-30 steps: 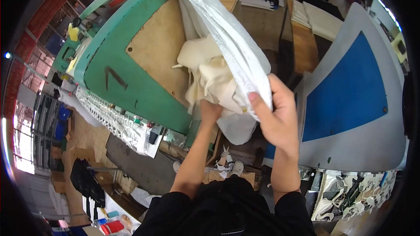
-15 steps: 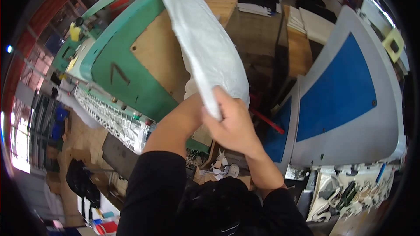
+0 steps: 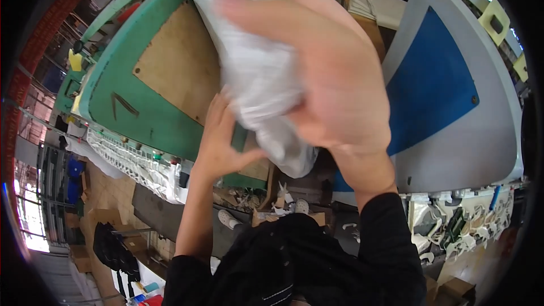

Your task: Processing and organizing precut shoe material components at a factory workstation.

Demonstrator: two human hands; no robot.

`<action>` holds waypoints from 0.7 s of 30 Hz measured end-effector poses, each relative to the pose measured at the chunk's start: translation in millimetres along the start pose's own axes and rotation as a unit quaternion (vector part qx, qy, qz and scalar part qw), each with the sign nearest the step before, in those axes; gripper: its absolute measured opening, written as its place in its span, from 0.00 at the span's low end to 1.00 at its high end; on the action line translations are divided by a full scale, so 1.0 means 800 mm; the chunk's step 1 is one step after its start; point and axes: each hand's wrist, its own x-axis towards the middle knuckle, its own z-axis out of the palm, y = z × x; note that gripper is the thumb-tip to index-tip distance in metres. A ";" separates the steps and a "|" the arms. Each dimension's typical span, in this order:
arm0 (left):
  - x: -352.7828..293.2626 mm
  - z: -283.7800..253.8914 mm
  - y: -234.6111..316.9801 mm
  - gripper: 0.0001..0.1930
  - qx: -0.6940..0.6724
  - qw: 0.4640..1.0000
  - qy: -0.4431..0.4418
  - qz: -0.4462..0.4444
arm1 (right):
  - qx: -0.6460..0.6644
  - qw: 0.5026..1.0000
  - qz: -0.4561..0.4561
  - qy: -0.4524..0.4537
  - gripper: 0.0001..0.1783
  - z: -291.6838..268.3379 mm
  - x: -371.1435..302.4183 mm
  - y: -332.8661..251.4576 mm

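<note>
Head view. I look down on a green worktable (image 3: 130, 119) with a brown fibreboard panel (image 3: 178, 65) set into its top; straight edges bow toward the rim. To the right stands a second table, grey with a blue panel (image 3: 433, 88). Between and below them the floor carries cardboard scraps and pale offcuts (image 3: 283, 204). A white lattice rack (image 3: 133, 161) runs along the green table's near edge.

Right hand (image 3: 334, 85): raised close to the lens, blurred, fingers spread wide and laid flat across the white plastic bag (image 3: 252, 73), pressing rather than clenched. Left hand (image 3: 224, 139): fingers extended, palm against the bag's lower left side, thumb hooked beneath it. Both hands grasp the bag between them.

The bag hangs in the air above the gap between the tables. Its long axis runs from upper left to lower right, rounded end (image 3: 292, 158) pointing down toward me.
</note>
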 end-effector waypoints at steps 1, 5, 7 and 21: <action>-0.027 0.033 -0.058 0.50 -0.129 0.990 -0.058 0.002 | 0.035 0.996 0.060 -0.058 0.20 0.030 0.005 -0.014; -0.072 0.086 -0.127 0.30 -0.228 0.967 0.088 -0.068 | -0.127 0.984 0.096 -0.082 0.24 0.052 0.010 0.018; -0.030 0.053 -0.074 0.26 -0.237 0.969 0.046 -0.059 | -0.097 0.992 -0.073 -0.041 0.19 -0.018 -0.019 0.080; -0.163 0.201 -0.078 0.37 -0.197 0.937 0.017 -0.286 | -0.297 0.928 0.167 0.149 0.08 -0.153 -0.260 0.506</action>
